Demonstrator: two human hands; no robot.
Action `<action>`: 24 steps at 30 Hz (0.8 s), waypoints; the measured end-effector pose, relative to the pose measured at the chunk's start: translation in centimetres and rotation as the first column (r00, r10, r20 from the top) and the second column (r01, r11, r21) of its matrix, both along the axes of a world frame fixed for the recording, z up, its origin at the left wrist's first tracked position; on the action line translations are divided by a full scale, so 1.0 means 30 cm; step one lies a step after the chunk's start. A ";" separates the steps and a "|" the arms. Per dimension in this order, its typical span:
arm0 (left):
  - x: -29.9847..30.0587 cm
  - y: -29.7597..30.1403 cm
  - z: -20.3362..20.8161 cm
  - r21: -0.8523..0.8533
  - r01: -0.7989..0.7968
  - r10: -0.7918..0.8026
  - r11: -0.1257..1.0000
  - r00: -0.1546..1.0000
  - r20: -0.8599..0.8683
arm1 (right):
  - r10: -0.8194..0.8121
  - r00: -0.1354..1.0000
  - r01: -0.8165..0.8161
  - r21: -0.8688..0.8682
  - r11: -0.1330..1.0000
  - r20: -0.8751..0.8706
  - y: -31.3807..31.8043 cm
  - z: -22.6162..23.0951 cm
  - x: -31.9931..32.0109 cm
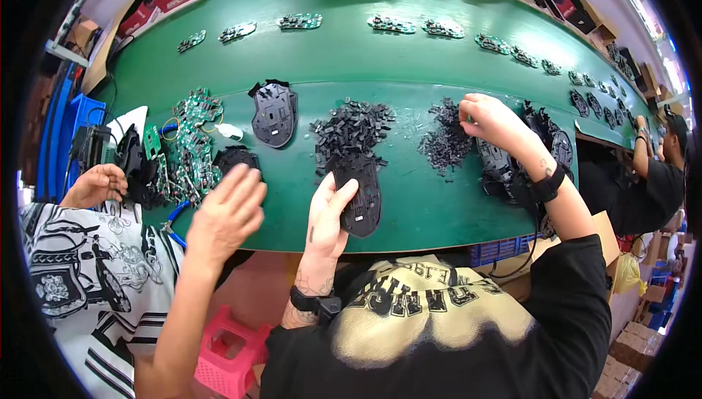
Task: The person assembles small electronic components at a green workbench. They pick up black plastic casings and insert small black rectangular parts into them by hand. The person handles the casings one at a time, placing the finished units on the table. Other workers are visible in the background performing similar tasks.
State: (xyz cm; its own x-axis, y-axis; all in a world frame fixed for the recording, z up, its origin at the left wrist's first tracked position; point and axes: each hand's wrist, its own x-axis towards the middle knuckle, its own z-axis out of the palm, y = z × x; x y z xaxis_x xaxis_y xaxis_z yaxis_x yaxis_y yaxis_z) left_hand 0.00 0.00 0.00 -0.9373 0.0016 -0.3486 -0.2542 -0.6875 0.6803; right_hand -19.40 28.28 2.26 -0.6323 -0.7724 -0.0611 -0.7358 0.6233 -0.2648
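My left hand (pixel 327 213) grips a black computer-mouse shell (pixel 363 198), thumb across its upper face, near the table's front edge. Just beyond the shell lies a heap of black rectangular plastic pieces (pixel 358 128). My right hand (pixel 491 118) is at the right edge of a pile of tiny black parts (pixel 444 139), its fingertips pinched together; whatever is between them is too small to make out. To the right of that pile, several black mouse shells (pixel 497 165) are stacked under my right forearm. Another black mouse base (pixel 275 115) lies left of the heap.
At left, a co-worker's hands (pixel 228 213) are near a pile of green circuit boards (pixel 194 143), a small white bottle (pixel 229 131) and blue-handled pliers (pixel 175 216). A row of circuit boards (pixel 300 21) runs along the green table's far side. A pink stool (pixel 230 351) stands below.
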 end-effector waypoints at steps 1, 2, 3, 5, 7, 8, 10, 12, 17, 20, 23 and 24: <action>-0.005 0.005 0.011 -0.016 0.000 0.000 1.000 1.000 -0.011 | -0.002 1.000 0.002 -0.011 1.000 0.001 0.003 0.006 0.002; -0.009 0.009 0.014 -0.031 0.000 -0.001 1.000 1.000 -0.023 | -0.004 1.000 0.004 -0.022 1.000 0.001 0.007 0.013 0.004; 0.001 -0.003 -0.006 -0.097 -0.022 0.019 0.995 0.999 -0.035 | -0.060 0.997 0.062 -0.031 0.998 0.057 -0.003 0.006 0.017; 0.018 -0.024 -0.058 -0.227 -0.064 0.050 0.972 0.997 -0.066 | -0.173 0.971 0.182 -0.037 0.983 0.167 -0.021 -0.001 0.048; -0.014 -0.046 -0.049 -0.359 -0.112 0.062 0.926 0.987 -0.148 | -0.246 0.917 0.314 -0.191 0.930 0.314 -0.092 0.074 0.080; -0.032 -0.037 -0.030 -0.376 -0.133 0.070 0.917 0.982 -0.176 | -0.270 0.879 0.385 -0.249 0.889 0.394 -0.124 0.097 0.114; -0.036 -0.021 0.006 -0.390 -0.153 0.078 0.908 0.977 -0.200 | -0.119 0.703 0.531 -0.406 0.744 0.701 -0.183 0.114 0.221; -0.037 -0.008 0.011 -0.354 -0.141 0.073 0.924 0.977 -0.199 | 0.017 0.513 0.625 -0.387 0.678 0.858 -0.242 0.126 0.333; -0.035 -0.002 0.023 -0.373 -0.125 0.048 0.919 0.977 -0.209 | 0.134 0.383 0.720 -0.386 0.577 0.914 -0.302 0.076 0.446; -0.035 0.000 0.015 -0.401 -0.118 0.034 0.909 0.977 -0.209 | 0.065 0.477 0.748 -0.444 0.494 0.876 -0.313 0.064 0.461; -0.030 0.007 0.020 -0.425 -0.141 0.050 0.894 0.975 -0.218 | 0.055 0.856 0.353 -0.660 0.663 0.514 -0.318 0.059 0.437; -0.031 0.014 0.017 -0.420 -0.156 0.060 0.894 0.970 -0.234 | 0.014 0.851 0.385 -0.641 0.664 0.526 -0.324 0.053 0.444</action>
